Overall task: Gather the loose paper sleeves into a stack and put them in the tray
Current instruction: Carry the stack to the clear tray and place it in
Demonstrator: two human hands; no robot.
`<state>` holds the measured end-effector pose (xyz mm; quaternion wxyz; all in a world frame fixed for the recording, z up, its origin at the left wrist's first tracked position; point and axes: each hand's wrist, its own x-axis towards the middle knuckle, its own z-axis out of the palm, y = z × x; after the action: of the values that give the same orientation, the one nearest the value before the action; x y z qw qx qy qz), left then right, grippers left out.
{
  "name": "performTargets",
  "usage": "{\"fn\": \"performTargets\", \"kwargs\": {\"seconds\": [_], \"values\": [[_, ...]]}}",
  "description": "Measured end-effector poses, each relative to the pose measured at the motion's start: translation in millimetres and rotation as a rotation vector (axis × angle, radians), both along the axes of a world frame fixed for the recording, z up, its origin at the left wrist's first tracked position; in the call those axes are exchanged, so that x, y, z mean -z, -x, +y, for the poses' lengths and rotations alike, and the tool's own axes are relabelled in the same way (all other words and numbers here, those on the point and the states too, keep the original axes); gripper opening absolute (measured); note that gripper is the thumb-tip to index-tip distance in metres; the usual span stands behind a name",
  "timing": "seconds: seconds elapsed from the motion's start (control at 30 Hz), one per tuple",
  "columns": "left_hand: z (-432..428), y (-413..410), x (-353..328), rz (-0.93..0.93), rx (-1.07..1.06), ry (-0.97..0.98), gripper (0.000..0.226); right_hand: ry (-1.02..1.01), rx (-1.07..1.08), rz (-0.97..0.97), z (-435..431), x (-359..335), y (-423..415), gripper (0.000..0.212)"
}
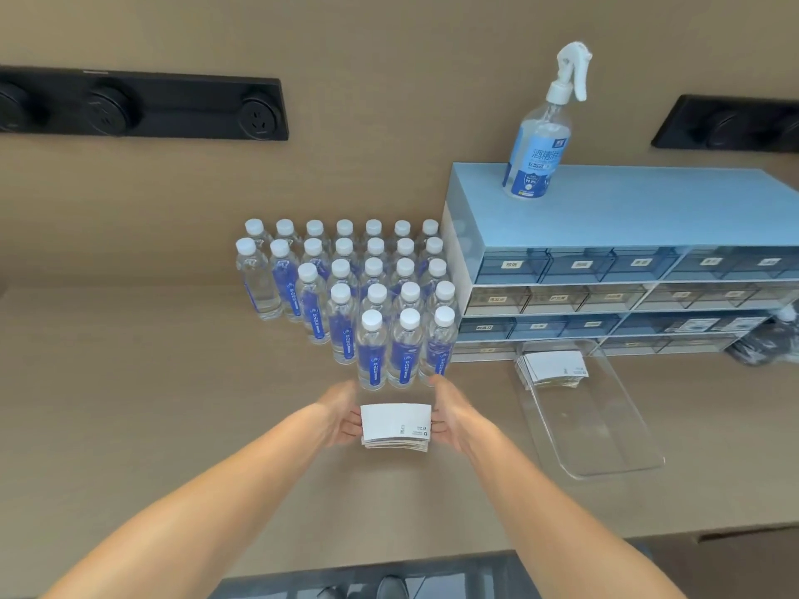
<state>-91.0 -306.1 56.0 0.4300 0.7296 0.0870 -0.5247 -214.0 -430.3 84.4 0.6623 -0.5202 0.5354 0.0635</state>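
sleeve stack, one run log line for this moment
phase: squaring | sleeve stack on counter, between left hand and right hand | tray: one stack at far end

- Left hand (341,419) and right hand (454,419) squeeze a white paper sleeve stack (396,425) between them.
- Clear plastic tray (605,447) holds a second sleeve stack (551,368) at its far end.

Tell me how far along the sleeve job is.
Done: one stack of sleeves already lies at the far end of the clear tray. In hand: the left hand and right hand squeeze a second stack on the counter. Left: placing it in the tray.
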Motion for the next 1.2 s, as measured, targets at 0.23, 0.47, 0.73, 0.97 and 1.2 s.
{"fn": "performTargets", "kwargs": {"seconds": [0.23, 0.47, 0.73, 0.97, 1.2], "values": [[-1.1, 0.8, 8.1, 0.023, -0.008, -0.012, 0.042, -0.069, 0.014, -0.028, -3.4, 15.3, 3.9, 0.051], [-5.1, -3.7, 17.3, -0.483, 0.369, -0.134, 0.047, 0.443, -0.288, 0.162, -17.0, 31.3, 2.8, 0.045], [-14.8, 10.6, 43.4, -0.985, 1.151, -0.226, 0.085, 0.854, -1.202, 0.203, -8.5, 59.9, -11.8, 0.081], [-14.1, 3.4, 68.2, -0.958, 1.194, -0.308, 0.046, 0.971, -1.126, 0.221, -4.2, 83.1, -11.6, 0.041], [-10.0, -4.5, 77.0, -0.989, 1.151, -0.238, 0.035, 0.964, -1.031, 0.165, -7.1, 91.2, -5.6, 0.034]]}}
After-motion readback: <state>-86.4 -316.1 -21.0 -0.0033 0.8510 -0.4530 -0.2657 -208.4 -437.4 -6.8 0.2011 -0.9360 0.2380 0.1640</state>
